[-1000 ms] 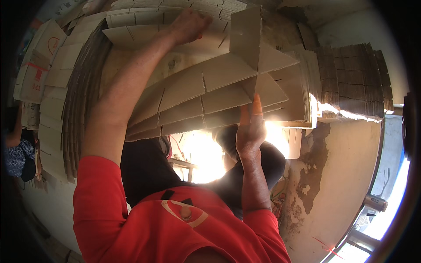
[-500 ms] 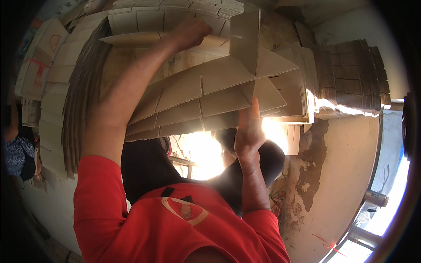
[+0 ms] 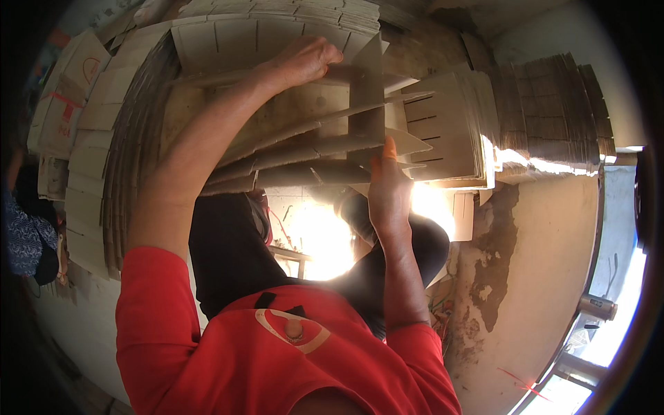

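In the head view, one upright crosspiece (image 3: 366, 104) spans the long strips (image 3: 290, 168); slots towards nine o'clock look unfilled, so apparently little is done. The right hand's (image 3: 389, 190) fingers pinch it, its body at eleven o'clock. From the left hand (image 3: 304, 61), fingers curled, grasp unclear, it's at four.

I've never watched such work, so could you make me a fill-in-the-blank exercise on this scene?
The person's shirt is coloured ____.
The trousers are coloured ____.
Judged by height in the picture, the right hand is ____ than the left hand.
The upright panel by the right hand is made of ____.

Missing words: red; black; lower; cardboard.
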`<state>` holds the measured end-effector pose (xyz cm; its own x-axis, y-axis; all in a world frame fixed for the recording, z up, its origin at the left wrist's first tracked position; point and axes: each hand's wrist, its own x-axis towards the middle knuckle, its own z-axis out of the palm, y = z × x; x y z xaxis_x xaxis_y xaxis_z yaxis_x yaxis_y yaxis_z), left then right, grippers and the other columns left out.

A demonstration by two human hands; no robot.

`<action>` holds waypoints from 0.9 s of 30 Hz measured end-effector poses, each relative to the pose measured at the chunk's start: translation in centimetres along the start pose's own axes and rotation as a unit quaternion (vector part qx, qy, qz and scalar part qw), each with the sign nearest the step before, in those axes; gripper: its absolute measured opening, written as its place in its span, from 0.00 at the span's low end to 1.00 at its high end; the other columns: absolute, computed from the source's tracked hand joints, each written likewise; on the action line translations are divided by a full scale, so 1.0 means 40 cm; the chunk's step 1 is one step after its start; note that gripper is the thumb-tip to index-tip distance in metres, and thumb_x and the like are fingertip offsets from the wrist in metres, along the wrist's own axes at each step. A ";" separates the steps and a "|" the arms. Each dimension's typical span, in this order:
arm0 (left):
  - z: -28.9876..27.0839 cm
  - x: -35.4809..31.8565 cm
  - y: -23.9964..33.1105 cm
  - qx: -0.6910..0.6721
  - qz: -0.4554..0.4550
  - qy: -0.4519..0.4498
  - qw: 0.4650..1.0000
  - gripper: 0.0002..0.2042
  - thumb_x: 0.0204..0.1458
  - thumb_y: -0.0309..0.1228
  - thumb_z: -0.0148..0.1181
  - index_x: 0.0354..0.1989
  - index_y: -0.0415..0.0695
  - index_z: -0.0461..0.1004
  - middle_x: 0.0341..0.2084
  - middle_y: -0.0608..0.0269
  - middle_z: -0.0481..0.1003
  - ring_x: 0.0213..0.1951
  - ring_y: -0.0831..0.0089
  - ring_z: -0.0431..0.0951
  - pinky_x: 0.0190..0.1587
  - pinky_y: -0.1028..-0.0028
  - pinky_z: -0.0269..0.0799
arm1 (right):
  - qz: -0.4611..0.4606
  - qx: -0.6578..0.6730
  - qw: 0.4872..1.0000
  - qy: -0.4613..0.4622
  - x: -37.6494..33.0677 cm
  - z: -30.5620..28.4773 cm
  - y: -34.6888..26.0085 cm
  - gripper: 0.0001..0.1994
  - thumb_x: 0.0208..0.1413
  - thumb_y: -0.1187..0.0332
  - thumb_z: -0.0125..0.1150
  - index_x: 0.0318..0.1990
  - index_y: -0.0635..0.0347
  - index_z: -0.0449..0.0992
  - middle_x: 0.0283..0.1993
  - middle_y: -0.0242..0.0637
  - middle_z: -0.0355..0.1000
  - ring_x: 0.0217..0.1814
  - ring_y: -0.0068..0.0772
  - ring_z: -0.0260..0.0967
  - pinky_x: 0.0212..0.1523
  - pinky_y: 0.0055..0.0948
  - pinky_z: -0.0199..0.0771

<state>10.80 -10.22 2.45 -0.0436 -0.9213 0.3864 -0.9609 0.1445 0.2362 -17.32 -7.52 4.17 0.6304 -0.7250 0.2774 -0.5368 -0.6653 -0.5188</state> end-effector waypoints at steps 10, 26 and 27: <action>0.024 -0.002 -0.066 -0.117 0.026 0.059 0.991 0.06 0.38 0.15 0.54 0.19 0.34 0.62 0.15 0.45 0.63 0.20 0.49 0.66 0.23 0.60 0.61 | -0.104 -0.120 0.987 -0.025 0.114 0.004 0.065 0.25 0.43 0.84 0.48 0.54 0.75 0.62 0.22 0.48 0.69 0.24 0.49 0.70 0.22 0.41 0.68; -0.001 -0.176 -0.149 -0.064 -0.083 0.058 0.993 0.15 0.47 0.22 0.61 0.45 0.37 0.72 0.42 0.50 0.75 0.43 0.55 0.75 0.46 0.64 0.71 | -0.126 -0.191 0.972 -0.058 0.200 0.039 0.107 0.07 0.47 0.79 0.48 0.35 0.67 0.71 0.24 0.51 0.72 0.30 0.54 0.73 0.30 0.45 0.72; -0.011 -0.163 -0.139 -0.071 -0.072 0.075 0.992 0.15 0.47 0.22 0.61 0.45 0.38 0.72 0.40 0.49 0.76 0.42 0.54 0.75 0.46 0.64 0.71 | -0.126 -0.197 0.970 -0.059 0.203 0.050 0.108 0.06 0.48 0.78 0.48 0.33 0.67 0.72 0.24 0.51 0.72 0.30 0.54 0.73 0.30 0.45 0.72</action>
<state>16.55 -4.87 -1.01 0.1421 -0.8734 0.4659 -0.9053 0.0757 0.4180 -13.39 -15.92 2.58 0.8173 -0.5196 0.2489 -0.5147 -0.8527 -0.0899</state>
